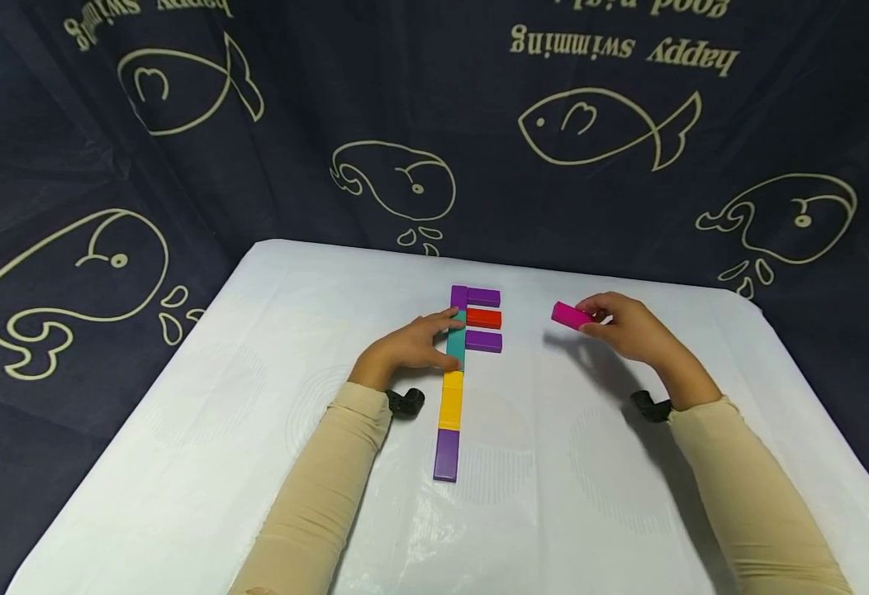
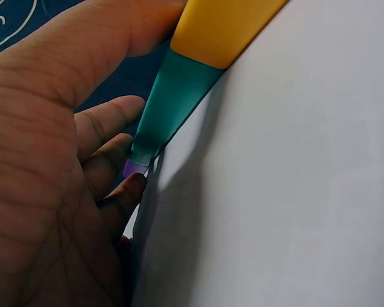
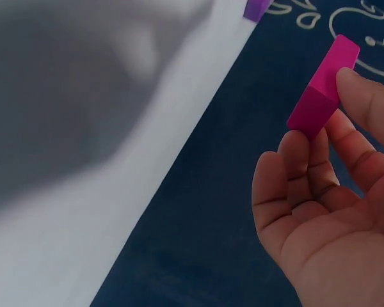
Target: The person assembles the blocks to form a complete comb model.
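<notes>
My right hand (image 1: pixel 624 326) pinches a magenta block (image 1: pixel 570 315) between thumb and fingers above the table, to the right of the other blocks. In the right wrist view the block (image 3: pixel 325 89) is tilted, with a few fingers below it. My left hand (image 1: pixel 415 343) rests at a straight row of blocks, its fingers and thumb spread along the teal part (image 1: pixel 456 339). Beyond the teal lies a purple block (image 1: pixel 459 296); nearer are a yellow part (image 1: pixel 451 405) and another purple block (image 1: pixel 446 454). In the left wrist view the fingers lie loosely beside the teal part (image 2: pixel 173 102).
Off the row's right side stick out a purple block (image 1: pixel 485 297), a red block (image 1: pixel 485 318) and a second purple block (image 1: pixel 484 341). A white cloth covers the table (image 1: pixel 553 496). Behind it hangs a dark curtain (image 1: pixel 479 99) with fish and whale drawings.
</notes>
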`<state>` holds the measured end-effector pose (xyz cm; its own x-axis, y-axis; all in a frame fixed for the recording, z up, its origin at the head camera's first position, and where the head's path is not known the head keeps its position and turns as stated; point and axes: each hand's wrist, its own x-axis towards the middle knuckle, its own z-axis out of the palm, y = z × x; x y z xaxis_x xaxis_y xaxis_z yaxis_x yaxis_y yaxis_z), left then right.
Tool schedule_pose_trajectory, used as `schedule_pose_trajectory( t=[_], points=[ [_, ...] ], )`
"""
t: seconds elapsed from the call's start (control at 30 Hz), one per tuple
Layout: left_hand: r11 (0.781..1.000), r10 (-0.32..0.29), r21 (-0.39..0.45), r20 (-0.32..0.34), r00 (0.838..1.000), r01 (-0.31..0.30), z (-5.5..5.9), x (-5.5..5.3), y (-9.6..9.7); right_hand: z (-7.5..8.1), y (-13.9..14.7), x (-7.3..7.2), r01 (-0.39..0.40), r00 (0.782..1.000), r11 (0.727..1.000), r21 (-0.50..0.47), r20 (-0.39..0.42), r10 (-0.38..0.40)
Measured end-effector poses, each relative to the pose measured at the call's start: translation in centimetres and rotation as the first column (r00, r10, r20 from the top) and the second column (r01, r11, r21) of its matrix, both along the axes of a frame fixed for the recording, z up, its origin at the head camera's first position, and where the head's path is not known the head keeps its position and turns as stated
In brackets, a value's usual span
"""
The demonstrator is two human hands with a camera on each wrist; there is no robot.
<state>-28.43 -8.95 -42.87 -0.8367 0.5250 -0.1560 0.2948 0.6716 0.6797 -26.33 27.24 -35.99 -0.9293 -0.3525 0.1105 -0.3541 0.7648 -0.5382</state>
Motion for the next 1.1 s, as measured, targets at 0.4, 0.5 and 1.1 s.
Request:
schedule_pose_trajectory(
  t=[0.4, 0.5, 1.1],
  points=[
    [1.0, -0.011, -0.003, -0.015, 1.0, 0.011, 0.1, 0.0, 0.0, -0.6, -3.3, 0.5, -0.078, 0.997, 0.997, -0.012, 0.003, 0.078],
    [1.0, -0.014, -0.002, -0.012, 1.0, 0.014, 0.2, 0.0, 0.0, -0.7, -4.3, 0.6, -0.094, 0.996, 0.995, -0.009, 0.002, 0.095],
    [1.0, -0.009, 0.002, 0.0, 1.0, 0.009, 0.3, 0.1, 0.0, -2.0, -9.2, 1.3, -0.193, 0.98, 0.981, 0.012, 0.044, 0.192]
  ],
)
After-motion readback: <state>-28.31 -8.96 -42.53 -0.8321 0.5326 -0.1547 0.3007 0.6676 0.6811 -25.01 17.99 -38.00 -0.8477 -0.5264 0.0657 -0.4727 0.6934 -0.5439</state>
